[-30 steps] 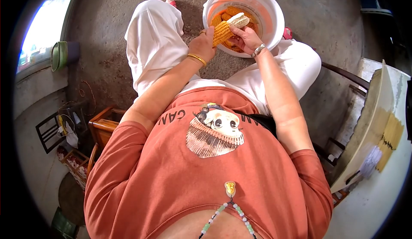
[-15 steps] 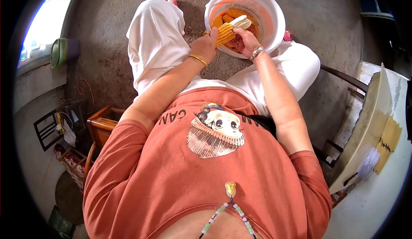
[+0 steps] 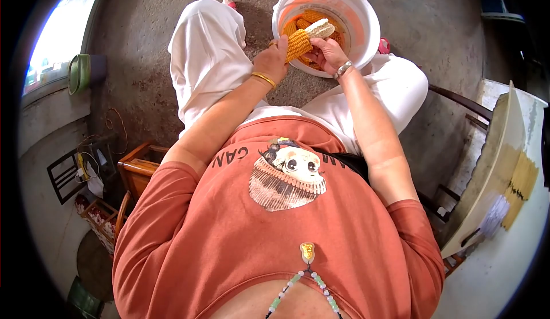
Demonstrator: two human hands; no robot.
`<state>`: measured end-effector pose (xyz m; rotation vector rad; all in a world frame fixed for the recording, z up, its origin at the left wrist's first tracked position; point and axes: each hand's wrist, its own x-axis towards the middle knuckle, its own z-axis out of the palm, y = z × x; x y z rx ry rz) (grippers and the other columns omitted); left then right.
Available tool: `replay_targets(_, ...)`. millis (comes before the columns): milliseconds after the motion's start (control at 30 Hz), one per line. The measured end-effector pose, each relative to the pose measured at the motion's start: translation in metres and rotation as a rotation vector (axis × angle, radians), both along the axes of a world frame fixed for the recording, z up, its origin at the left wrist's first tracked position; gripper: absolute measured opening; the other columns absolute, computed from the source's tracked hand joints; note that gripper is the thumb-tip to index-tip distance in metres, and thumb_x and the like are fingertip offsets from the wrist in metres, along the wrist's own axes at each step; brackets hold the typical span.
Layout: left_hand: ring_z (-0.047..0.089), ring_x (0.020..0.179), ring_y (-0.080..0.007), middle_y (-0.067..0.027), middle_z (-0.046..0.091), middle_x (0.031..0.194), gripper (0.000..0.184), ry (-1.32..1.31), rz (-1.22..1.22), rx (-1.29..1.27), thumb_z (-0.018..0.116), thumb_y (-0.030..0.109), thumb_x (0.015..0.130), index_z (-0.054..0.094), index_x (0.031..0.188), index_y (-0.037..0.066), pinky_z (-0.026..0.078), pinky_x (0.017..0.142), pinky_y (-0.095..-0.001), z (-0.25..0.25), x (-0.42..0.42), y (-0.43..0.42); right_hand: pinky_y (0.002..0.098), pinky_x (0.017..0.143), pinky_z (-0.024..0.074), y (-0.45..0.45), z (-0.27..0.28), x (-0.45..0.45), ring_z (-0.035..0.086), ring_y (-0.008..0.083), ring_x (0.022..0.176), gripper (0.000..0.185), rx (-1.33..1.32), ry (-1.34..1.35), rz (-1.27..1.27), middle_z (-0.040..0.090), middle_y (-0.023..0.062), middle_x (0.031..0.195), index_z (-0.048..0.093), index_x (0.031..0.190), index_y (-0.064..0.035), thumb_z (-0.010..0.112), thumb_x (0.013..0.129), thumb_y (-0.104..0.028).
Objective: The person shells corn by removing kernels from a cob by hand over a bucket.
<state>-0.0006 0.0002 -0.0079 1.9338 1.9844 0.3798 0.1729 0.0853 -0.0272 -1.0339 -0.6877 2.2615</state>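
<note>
An ear of corn [image 3: 297, 45] is held at a slant over the near rim of a white bucket [image 3: 366, 9]. Yellow-orange kernels cover its lower part, while its upper right end is a bare whitish cob. My left hand [image 3: 270, 62], with a gold bangle at the wrist, is closed round the lower end. At the border between kernels and bare cob, my right hand [image 3: 329, 55] presses its thumb and fingers against the ear; some of those fingers are hidden. More ears of corn [image 3: 315, 16] lie inside the bucket.
The bucket stands on a concrete floor [image 3: 143, 44] between my knees in white trousers [image 3: 206, 44]. To the left is a wooden piece of furniture [image 3: 137, 167]. A pale-topped table [image 3: 487, 204] with papers stands at the right. A green container [image 3: 79, 73] sits by the window.
The ear of corn and the fingers on it have shifted very slightly to the left. Both hands keep their hold.
</note>
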Motion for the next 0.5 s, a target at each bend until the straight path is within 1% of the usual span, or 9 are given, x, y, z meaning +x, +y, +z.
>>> replay_targets(100, 0.062, 0.085, -0.0368, -0.0178, 0.056, 0.103, 0.070, -0.002, 0.002, 0.006, 0.073, 0.012, 0.069, 0.036, 0.129, 0.007, 0.051, 0.070, -0.0434, -0.0013, 0.0005, -0.0005, 0.0348, 0.084, 0.0552, 0.0012, 0.0046, 0.0000, 0.059, 0.0188, 0.103, 0.032, -0.126, 0.073, -0.023, 0.058, 0.0073, 0.113, 0.050, 0.118, -0.0034, 0.059, 0.090, -0.018)
replay_targets(200, 0.062, 0.085, -0.0368, -0.0177, 0.056, 0.103, 0.069, -0.015, 0.005, 0.018, 0.072, 0.012, 0.070, 0.037, 0.128, 0.006, 0.051, 0.070, -0.0436, -0.0021, 0.0000, -0.0006, 0.0345, 0.085, 0.0550, -0.0018, 0.0023, -0.0068, 0.059, 0.0183, 0.103, 0.036, -0.024, -0.032, -0.034, 0.058, 0.0072, 0.113, 0.050, 0.118, -0.0033, 0.062, 0.090, -0.022)
replay_targets(300, 0.062, 0.085, -0.0369, -0.0180, 0.057, 0.103, 0.068, -0.033, 0.013, 0.037, 0.071, 0.013, 0.070, 0.037, 0.128, 0.006, 0.051, 0.071, -0.0438, -0.0033, -0.0001, -0.0006, 0.0340, 0.085, 0.0551, -0.0004, 0.0065, -0.0047, 0.059, 0.0183, 0.104, 0.037, 0.014, -0.009, 0.015, 0.058, 0.0075, 0.114, 0.050, 0.118, -0.0035, 0.062, 0.089, -0.024)
replay_targets(500, 0.061, 0.087, -0.0373, -0.0198, 0.058, 0.102, 0.068, -0.050, 0.011, 0.008, 0.071, 0.014, 0.071, 0.036, 0.129, 0.006, 0.051, 0.073, -0.0445, -0.0042, -0.0026, 0.0012, 0.0337, 0.086, 0.0550, 0.0031, 0.0042, 0.0002, 0.058, 0.0187, 0.105, 0.038, 0.039, 0.040, 0.078, 0.058, 0.0079, 0.116, 0.048, 0.121, -0.0027, 0.060, 0.091, -0.022)
